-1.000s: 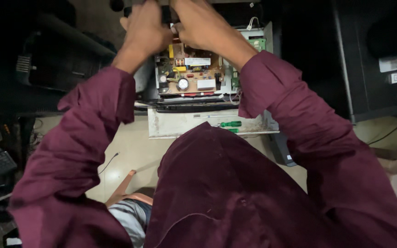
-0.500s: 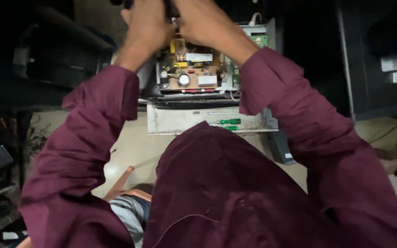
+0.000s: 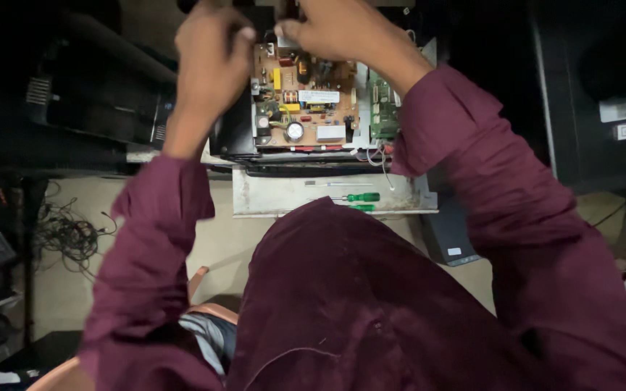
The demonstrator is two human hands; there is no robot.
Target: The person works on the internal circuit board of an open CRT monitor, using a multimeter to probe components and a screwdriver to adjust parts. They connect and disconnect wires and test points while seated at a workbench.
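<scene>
Head view. An opened device with its tan circuit board (image 3: pixel 306 101) exposed stands on a pale tray-like panel (image 3: pixel 269 195), directly below both hands. Left hand (image 3: pixel 211 61): fingers curled over the dark left edge of the housing (image 3: pixel 233 130), apparently gripping it, though the fingertips are hidden behind the knuckles. Right hand (image 3: pixel 342 29): thumb and forefinger pinched together at the board's top edge, just beside the left thumb; what they pinch, if anything, cannot be told. A narrower green board (image 3: pixel 382 108) stands upright on the right, under the right wrist. Judged handling: the board is stiff, light and fragile, studded with a round capacitor, yellow blocks and small parts that should not be pressed; best held by its bare edges or by the metal frame. Loose wires at the lower right corner may snag. Two green-handled screwdrivers (image 3: pixel 360 199) lie on the panel, well below the fingers. Dark equipment crowds both sides; open room lies mainly toward the person, over the panel
</scene>
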